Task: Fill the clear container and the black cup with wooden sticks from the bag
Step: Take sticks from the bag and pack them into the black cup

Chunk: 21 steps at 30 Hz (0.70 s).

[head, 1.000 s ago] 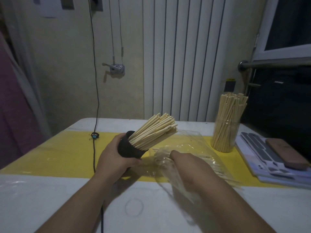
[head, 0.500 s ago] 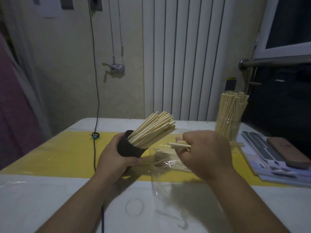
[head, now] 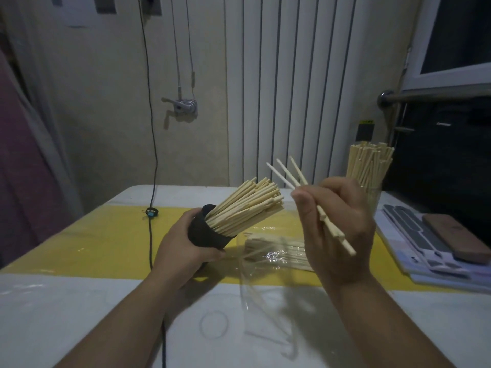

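My left hand [head: 183,251] grips the black cup [head: 206,231], tilted toward the right and packed with wooden sticks [head: 247,205]. My right hand [head: 337,227] is raised to the right of the cup and holds three wooden sticks [head: 292,176], their tips pointing up and left. The clear plastic bag [head: 268,251] lies on the table between and below the hands, with several sticks inside. The clear container [head: 372,192], full of upright sticks, stands at the back right, partly hidden behind my right hand.
A white table [head: 79,314] carries a yellow strip [head: 93,240]. A black cable [head: 150,235] runs down from the wall across the table. Flat grey sheets [head: 414,235] and a brown block [head: 457,237] lie at the right edge.
My right hand left the bag, pulled sticks out and lifted them up beside the cup. The left hand and the cup stayed put.
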Tool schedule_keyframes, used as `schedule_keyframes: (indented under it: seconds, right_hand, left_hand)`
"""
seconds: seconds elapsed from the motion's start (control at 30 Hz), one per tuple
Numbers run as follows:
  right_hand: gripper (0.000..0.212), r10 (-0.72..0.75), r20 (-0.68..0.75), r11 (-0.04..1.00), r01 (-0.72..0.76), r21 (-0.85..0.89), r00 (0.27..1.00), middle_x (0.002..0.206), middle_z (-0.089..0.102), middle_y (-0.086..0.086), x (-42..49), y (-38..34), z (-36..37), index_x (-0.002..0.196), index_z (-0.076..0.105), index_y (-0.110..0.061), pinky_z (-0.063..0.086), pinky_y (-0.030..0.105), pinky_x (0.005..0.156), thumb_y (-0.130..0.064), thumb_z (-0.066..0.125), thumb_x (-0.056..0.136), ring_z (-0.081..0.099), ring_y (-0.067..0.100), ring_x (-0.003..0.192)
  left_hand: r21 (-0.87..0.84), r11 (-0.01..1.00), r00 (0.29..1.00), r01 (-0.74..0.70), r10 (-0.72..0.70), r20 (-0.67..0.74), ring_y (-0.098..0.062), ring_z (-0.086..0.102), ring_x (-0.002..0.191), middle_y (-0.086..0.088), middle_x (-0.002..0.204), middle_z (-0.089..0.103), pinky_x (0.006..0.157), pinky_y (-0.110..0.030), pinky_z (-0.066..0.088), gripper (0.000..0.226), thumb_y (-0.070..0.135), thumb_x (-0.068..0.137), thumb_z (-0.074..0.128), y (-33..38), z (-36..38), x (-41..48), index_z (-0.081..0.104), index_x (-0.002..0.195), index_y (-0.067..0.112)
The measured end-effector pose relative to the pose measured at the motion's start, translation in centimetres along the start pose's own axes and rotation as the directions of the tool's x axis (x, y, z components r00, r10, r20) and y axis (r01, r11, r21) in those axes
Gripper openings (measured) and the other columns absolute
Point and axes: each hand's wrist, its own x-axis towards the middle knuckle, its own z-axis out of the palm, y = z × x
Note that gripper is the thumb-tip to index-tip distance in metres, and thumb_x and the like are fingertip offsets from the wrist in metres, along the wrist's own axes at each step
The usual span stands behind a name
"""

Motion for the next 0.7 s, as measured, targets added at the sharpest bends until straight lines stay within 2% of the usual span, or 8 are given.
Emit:
schedule_keyframes:
  seconds: [0.13,0.2,0.27,0.3,0.43,0.53,0.6,0.7]
  right_hand:
    - [0.024,0.187,-0.023,0.962,-0.178,0.209,0.982,0.081,0.065,0.008,0.5,-0.4,0.0,0.084,0.073,-0.007,0.04,0.008,0.072,-0.023,0.059,0.096,0.058,0.004,0.077]
    - [0.024,0.376,0.044,0.857,-0.365,0.363,0.926,0.074,0.067,0.01,0.9,-1.1,-0.1,0.077,0.071,-0.018,0.043,0.009,0.07,-0.031,0.061,0.095,0.064,0.003,0.071]
    - [0.025,0.54,0.149,0.694,-0.538,0.479,0.828,0.067,0.067,0.006,1.0,-1.6,-0.1,0.074,0.07,-0.017,0.046,0.011,0.063,-0.037,0.061,0.087,0.064,0.003,0.06]
    - [0.029,0.579,0.189,0.657,-0.592,0.467,0.793,0.064,0.067,-0.002,1.0,-1.7,0.0,0.075,0.07,-0.016,0.046,0.013,0.061,-0.042,0.06,0.084,0.063,0.001,0.059]
    - [0.03,0.612,0.31,0.653,-0.686,0.32,0.727,0.068,0.067,-0.025,0.7,-1.0,0.3,0.072,0.069,-0.023,0.041,0.004,0.064,-0.048,0.056,0.081,0.062,-0.009,0.072]
    - [0.026,0.624,0.35,0.619,-0.715,0.325,0.699,0.069,0.07,-0.02,0.3,-0.2,0.7,0.067,0.069,-0.026,0.044,0.005,0.065,-0.046,0.061,0.083,0.064,-0.006,0.071]
    - [0.029,0.639,0.36,0.591,-0.733,0.336,0.68,0.073,0.071,-0.014,0.0,0.2,1.0,0.064,0.07,-0.025,0.048,0.011,0.069,-0.045,0.063,0.084,0.065,-0.003,0.073]
    - [0.034,0.654,0.433,0.591,-0.776,0.22,0.62,0.101,0.066,-0.006,-0.2,0.7,1.2,0.074,0.071,-0.021,0.051,0.025,0.084,-0.055,0.064,0.076,0.065,0.007,0.09]
  left_hand:
    - [-0.001,1.0,1.0,0.003,-0.003,0.014,0.001,0.063,0.095,0.028,0.1,0.067,0.071,-0.024,0.05,0.078,0.025,0.04,0.085,0.1,0.0,0.0,0.058,0.108,0.053]
    - [0.012,1.0,1.0,-0.003,0.002,0.025,0.001,0.064,0.093,0.027,0.098,0.067,0.071,-0.025,0.051,0.076,0.024,0.04,0.084,0.2,0.0,0.0,0.059,0.105,0.054]
    - [0.035,0.999,0.999,-0.018,0.016,0.033,0.0,0.065,0.092,0.026,0.099,0.068,0.072,-0.027,0.053,0.078,0.023,0.039,0.084,0.3,0.0,0.0,0.06,0.107,0.052]
    - [0.043,0.999,0.999,-0.028,0.027,0.038,0.001,0.065,0.092,0.025,0.1,0.069,0.073,-0.028,0.054,0.078,0.022,0.039,0.084,0.4,0.0,-0.1,0.061,0.108,0.051]
    - [0.071,0.994,0.995,-0.08,0.076,0.063,0.003,0.064,0.094,0.025,0.103,0.07,0.076,-0.026,0.052,0.078,0.015,0.042,0.085,0.6,0.1,-0.3,0.063,0.11,0.048]
    - [0.108,0.987,0.991,-0.122,0.114,0.075,0.004,0.064,0.097,0.025,0.106,0.069,0.077,-0.024,0.049,0.081,0.009,0.043,0.087,0.6,0.1,-0.3,0.064,0.113,0.043]
    - [0.131,0.98,0.987,-0.148,0.138,0.083,0.004,0.063,0.099,0.025,0.108,0.069,0.079,-0.024,0.05,0.083,0.011,0.042,0.088,0.5,0.2,-0.3,0.064,0.115,0.043]
    - [0.158,0.973,0.983,-0.171,0.158,0.093,0.001,0.063,0.102,0.025,0.11,0.068,0.084,-0.028,0.053,0.085,0.018,0.041,0.088,0.3,0.2,-0.2,0.063,0.118,0.044]
